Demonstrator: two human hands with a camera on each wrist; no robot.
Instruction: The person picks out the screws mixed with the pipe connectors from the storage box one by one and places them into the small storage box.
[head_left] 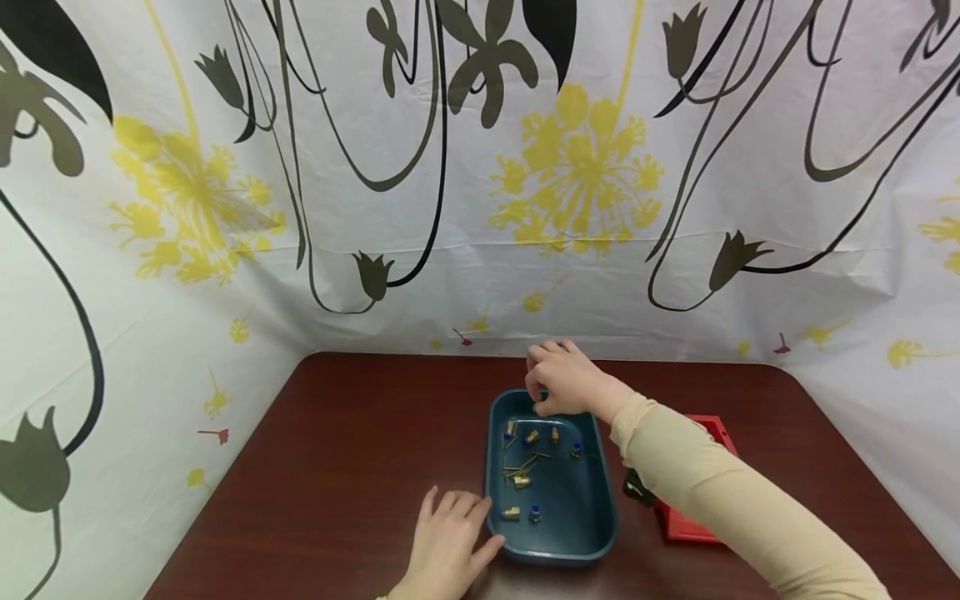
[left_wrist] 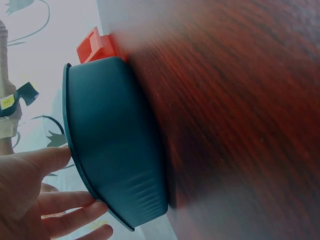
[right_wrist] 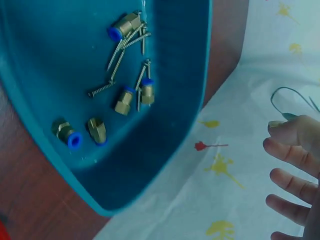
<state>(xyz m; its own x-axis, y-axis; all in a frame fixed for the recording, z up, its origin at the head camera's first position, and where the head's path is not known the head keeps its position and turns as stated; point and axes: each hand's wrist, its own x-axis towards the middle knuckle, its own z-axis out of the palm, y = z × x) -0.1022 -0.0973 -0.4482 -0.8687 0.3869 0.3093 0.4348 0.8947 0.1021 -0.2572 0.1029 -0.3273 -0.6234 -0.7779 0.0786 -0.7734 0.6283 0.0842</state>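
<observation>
A blue-green tray (head_left: 577, 517) holds several brass push-in fittings (right_wrist: 147, 94) with blue collars and several thin screws (right_wrist: 103, 89). My left hand (head_left: 446, 542) is at its near left corner. In the left wrist view, thumb and fingertips of that left hand (left_wrist: 25, 185) touch the rim of the tray (left_wrist: 115, 125), the fingers spread and fairly straight. Over the far end of the tray is my right hand (head_left: 562, 379), its fingers bent. Seen from the right wrist, that right hand (right_wrist: 298, 156) has loosely curled fingers and nothing visible in them.
Right of the tray lies a red container (head_left: 693, 529), partly hidden under my right sleeve (head_left: 720, 483). A dark object (head_left: 636, 487) sits beside it. A patterned cloth (head_left: 480, 208) hangs behind the brown table (head_left: 375, 433).
</observation>
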